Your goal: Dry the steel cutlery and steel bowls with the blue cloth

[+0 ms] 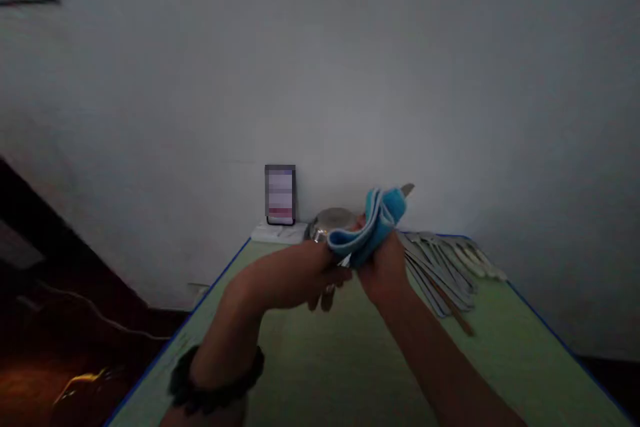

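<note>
Above the table, my right hand [385, 267] is closed on a folded blue cloth [375, 230] with pale edges. The cloth is wrapped around a metal utensil [409, 189], whose flat, rounded tip sticks out at the upper right. My left hand [323, 273] is closed below the cloth's left side, where bits of shiny metal show at its fingers. It seems to hold the utensil's other end. Cloth and fingers hide the utensil's middle, so I cannot tell its exact kind. Behind my hands, a shiny metal bowl [334, 219] rests bottom up.
Metal utensils [440, 270] lie fanned out on the table's right side, one with a brown handle [460, 320]. Several pale-handled pieces [480, 260] lie beyond. A phone [280, 195] stands at the wall on a white object [277, 233]. Blue edging borders the green tabletop [310, 367].
</note>
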Tool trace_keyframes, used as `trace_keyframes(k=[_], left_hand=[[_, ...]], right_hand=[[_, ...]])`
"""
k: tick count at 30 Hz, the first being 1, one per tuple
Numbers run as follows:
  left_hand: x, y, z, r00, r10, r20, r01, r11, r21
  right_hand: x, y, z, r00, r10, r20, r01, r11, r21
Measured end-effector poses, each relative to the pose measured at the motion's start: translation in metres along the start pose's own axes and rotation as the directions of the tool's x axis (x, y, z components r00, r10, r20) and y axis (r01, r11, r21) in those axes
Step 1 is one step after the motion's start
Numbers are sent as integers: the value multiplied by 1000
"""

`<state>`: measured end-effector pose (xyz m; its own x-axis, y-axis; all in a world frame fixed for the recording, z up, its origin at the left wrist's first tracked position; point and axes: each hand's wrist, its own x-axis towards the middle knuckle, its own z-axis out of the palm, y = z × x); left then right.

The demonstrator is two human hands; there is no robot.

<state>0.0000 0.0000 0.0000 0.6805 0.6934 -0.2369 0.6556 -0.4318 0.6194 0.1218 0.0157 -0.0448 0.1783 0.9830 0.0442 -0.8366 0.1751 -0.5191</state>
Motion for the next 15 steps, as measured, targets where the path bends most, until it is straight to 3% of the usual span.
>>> trace_keyframes(k=[3,5,8,11,13,15], left_hand=[[-10,-12,-12,998,-21,55,21,1000,-7],[-12,-17,-14,997,-39,69,38,999,10],[-6,-18,-8,997,-56,44,53,996,66],[1,-11,-2,1000,1,-5,-1,995,97],[0,-8,-3,998,34,-55,-27,991,131],[-4,-7,-7,997,26,-67,-15,987,161]], right_hand=[[17,-39,-10,985,-148,-87,150,989,13],[20,-49,-12,973,-197,-120,202,979,36],[10,-33,-7,983,-168,-76,175,981,88],[-2,-9,0,999,-31,25,28,996,89],[-1,-9,0,999,9,32,-11,996,93],[5,-25,-5,999,-35,1,35,992,122]])
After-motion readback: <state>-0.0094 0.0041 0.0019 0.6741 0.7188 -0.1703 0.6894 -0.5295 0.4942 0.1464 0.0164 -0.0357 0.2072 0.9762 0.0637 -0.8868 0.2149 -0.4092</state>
